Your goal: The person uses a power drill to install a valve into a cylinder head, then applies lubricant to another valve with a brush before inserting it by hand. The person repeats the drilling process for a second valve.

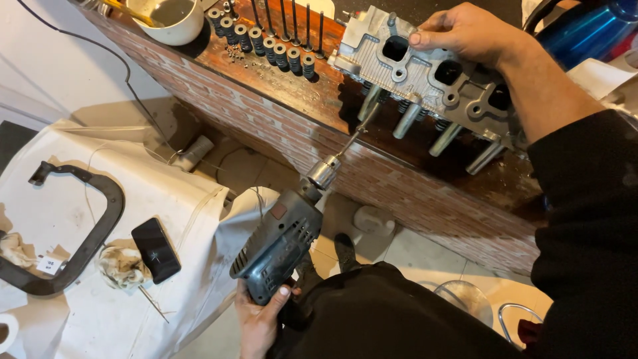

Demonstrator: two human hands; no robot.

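Observation:
My left hand (258, 320) grips the handle of a dark grey electric drill (279, 246), low in the view. Its silver chuck (323, 173) holds a thin metal rod (352, 136) that runs up into the near side of an aluminium cylinder head (415, 76). The head lies on a wet, brick-patterned bench (279, 126). Several metal tubes stick out of its near side. My right hand (468, 32) rests on top of the cylinder head, fingers pressed on the casting, with my black sleeve (585, 199) reaching in from the right.
Valve springs (269, 43) and upright valves (292, 23) are lined up at the back of the bench beside a white bowl (169, 20). A white cloth (100, 199) at the left carries a black curved frame (93, 233), a dark phone (156, 249) and a dirty rag (123, 266).

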